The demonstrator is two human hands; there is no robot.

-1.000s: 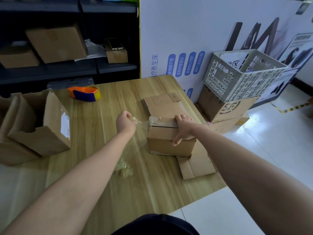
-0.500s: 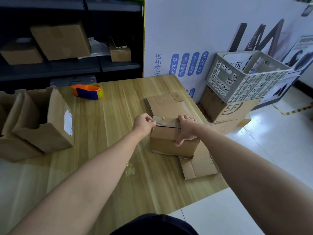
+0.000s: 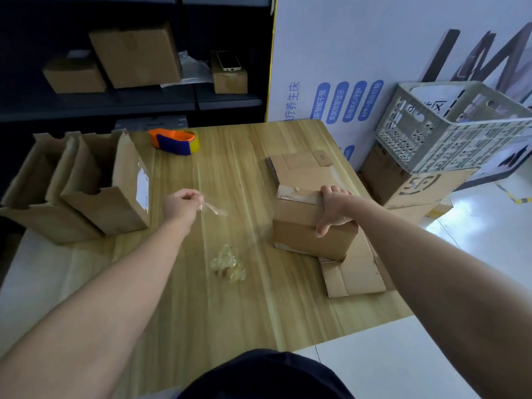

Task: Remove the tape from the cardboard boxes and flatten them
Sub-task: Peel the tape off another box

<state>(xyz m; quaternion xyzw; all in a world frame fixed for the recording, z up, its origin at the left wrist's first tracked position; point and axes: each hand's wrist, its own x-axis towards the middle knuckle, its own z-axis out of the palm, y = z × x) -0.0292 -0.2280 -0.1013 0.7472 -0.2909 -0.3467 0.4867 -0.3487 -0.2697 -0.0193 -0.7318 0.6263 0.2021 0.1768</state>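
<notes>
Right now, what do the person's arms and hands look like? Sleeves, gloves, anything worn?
Both are bare. The left hand and right hand have no gloves, and no rings or watch show. The left arm and right arm are uncovered all the way to the frame edge, with no sleeves in view. The only clothing visible is a dark garment at the bottom edge.

This looks like a parcel stockroom or packing room. Dark metal shelving (image 3: pixel 161 103) at the back holds sealed brown cardboard boxes (image 3: pixel 135 53), and a pale wood-grain worktop (image 3: pixel 230 298) carries opened brown cartons (image 3: pixel 106 203) and an orange-and-blue tape dispenser (image 3: pixel 172 141). Beside it, a grey perforated plastic crate (image 3: pixel 449 131) sits on printed shipping cartons (image 3: pixel 417 188) on a white tiled floor (image 3: pixel 403 364), against a large white printed display board (image 3: pixel 345 53).
</notes>
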